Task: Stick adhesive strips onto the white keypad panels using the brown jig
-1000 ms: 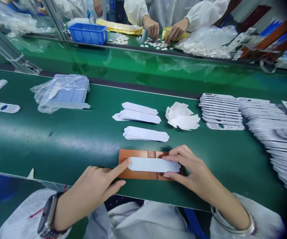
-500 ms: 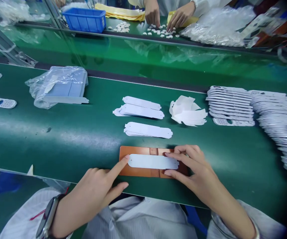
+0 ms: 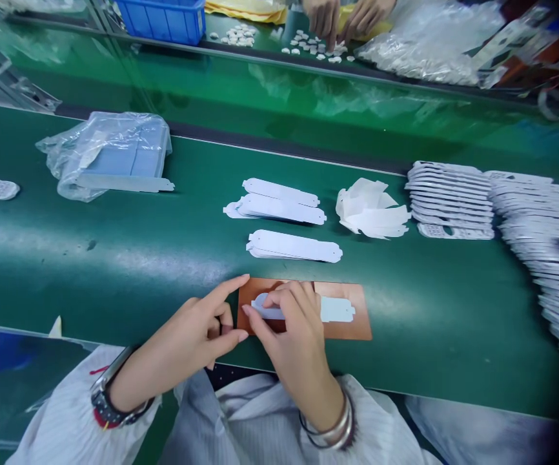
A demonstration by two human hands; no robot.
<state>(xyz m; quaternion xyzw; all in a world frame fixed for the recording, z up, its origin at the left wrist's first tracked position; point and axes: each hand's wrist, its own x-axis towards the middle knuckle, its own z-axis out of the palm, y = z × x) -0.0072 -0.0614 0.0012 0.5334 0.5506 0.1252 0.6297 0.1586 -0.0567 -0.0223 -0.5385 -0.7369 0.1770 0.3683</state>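
A white strip point(image 3: 337, 310) lies lengthwise on an orange-brown plate point(image 3: 352, 330) near the front edge of the green table. Over the strip's left part is my right hand point(image 3: 294, 323), its thumb and fingertips at the strip's left end with a gap between them; the palm and fingers hide the middle of the strip. My left hand point(image 3: 212, 326) is at the plate's left edge, thumb and index finger spread apart, index tip at the upper left corner. Nothing shows between those fingers. Just beyond the plate lies a small stack of white strips point(image 3: 294, 246).
Further back lie more strips point(image 3: 279, 210) and crumpled white paper point(image 3: 371, 210). Stacked white panels point(image 3: 448, 200) stand at the right, a plastic-wrapped pack point(image 3: 129, 152) at the left. Across the green divider, a person's hands point(image 3: 342, 22) are among small white pieces near a blue bin point(image 3: 163, 22).
My right hand has moved left, from the strip's right end to its left end. My left fingertip has left the strip and moved to the plate's upper left corner. The view has shifted slightly.
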